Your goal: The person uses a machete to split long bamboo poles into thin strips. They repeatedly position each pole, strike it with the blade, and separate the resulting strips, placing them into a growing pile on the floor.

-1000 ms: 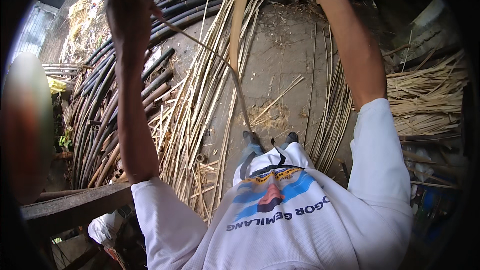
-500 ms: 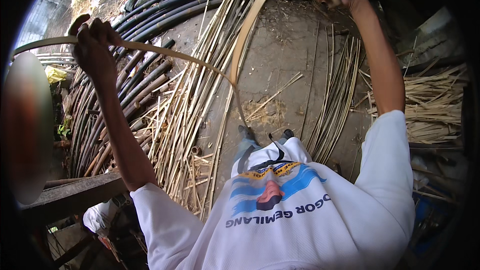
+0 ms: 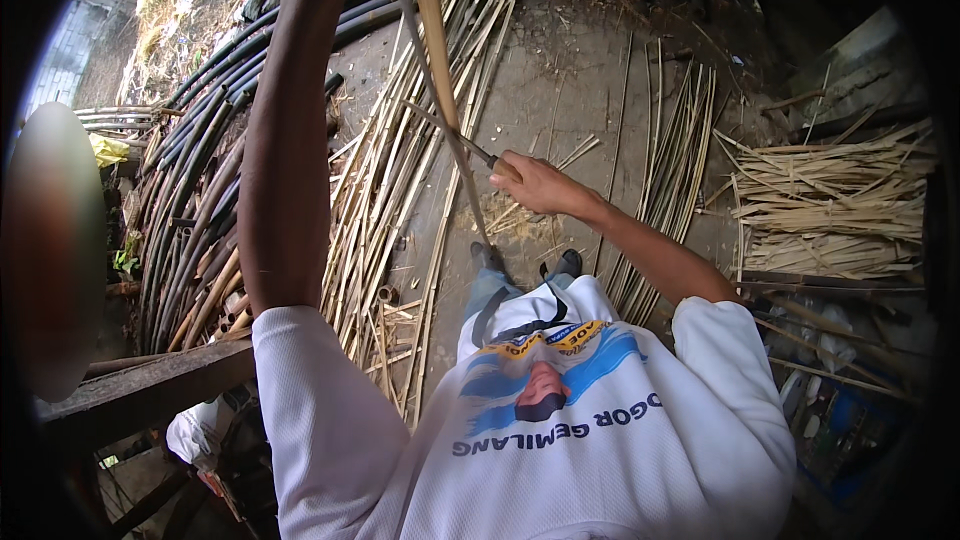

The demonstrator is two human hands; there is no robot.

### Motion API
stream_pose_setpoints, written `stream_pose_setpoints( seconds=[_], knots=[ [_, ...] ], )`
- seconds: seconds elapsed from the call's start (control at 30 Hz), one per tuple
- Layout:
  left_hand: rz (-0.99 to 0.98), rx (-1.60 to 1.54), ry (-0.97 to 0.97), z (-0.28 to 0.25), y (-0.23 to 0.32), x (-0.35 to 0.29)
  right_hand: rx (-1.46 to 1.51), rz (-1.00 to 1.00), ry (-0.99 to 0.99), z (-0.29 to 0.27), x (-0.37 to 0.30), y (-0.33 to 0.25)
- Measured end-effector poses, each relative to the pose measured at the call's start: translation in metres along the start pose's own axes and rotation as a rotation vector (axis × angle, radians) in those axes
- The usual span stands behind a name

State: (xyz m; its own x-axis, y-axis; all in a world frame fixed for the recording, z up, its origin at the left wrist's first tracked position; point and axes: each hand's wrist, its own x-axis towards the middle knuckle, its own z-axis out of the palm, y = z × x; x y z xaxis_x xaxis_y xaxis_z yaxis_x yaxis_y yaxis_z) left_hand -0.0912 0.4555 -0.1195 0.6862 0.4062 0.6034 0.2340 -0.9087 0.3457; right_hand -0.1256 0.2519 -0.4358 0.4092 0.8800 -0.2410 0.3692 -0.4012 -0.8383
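the left forearm (image 3: 285, 140) runs up past the top edge, so i cannot tell how the left hand grips. the right hand (image 3: 540, 185) is closed around the wooden handle of a knife (image 3: 481, 152). its blade crosses a bamboo strip (image 3: 470, 185), which forks above it and reaches down near the shoes (image 3: 488, 256). beyond, thin sticks (image 3: 360, 230) lie on the floor (image 3: 570, 90).

dark lettering (image 3: 568, 431) across white shirt (image 3: 640, 480)
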Motion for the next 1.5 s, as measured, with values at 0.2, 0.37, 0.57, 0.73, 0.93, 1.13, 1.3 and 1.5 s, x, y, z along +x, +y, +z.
stream_pose_setpoints(
  seconds=[0.2, 0.37, 0.57, 0.73, 0.93, 1.13, 1.3, 1.5],
  knots=[
    [0.668, 0.666, 0.244, 0.031, -0.071, 0.021, 0.031, -0.09, 0.054, 0.011, 0.002, -0.05],
    [0.699, 0.305, 0.176, 0.036, -0.057, 0.015, -0.069, -0.066, 0.066, 0.066, 0.037, -0.033],
    [0.208, 0.017, -0.023, 0.054, 0.0, -0.015, -0.181, 0.058, -0.112, 0.245, 0.025, 0.11],
    [-0.075, 0.028, 0.286, 0.069, 0.018, -0.02, -0.276, 0.194, -0.094, 0.188, 0.048, 0.077],
    [-0.075, -0.401, -0.349, 0.177, -0.124, -0.161, -0.147, 0.488, 0.133, 0.109, 0.112, 0.156],
    [-0.36, -0.463, -0.718, 0.298, -0.164, -0.252, -0.206, 0.287, 0.212, 0.109, 0.13, 0.208],
    [-0.395, -0.544, -0.364, 0.323, -0.179, -0.249, 0.219, 0.216, 0.214, 0.136, 0.145, 0.208],
    [-0.465, -0.748, -0.35, 0.338, -0.201, -0.254, 0.707, 0.462, -0.157, 0.116, 0.15, 0.176]
  ],
)
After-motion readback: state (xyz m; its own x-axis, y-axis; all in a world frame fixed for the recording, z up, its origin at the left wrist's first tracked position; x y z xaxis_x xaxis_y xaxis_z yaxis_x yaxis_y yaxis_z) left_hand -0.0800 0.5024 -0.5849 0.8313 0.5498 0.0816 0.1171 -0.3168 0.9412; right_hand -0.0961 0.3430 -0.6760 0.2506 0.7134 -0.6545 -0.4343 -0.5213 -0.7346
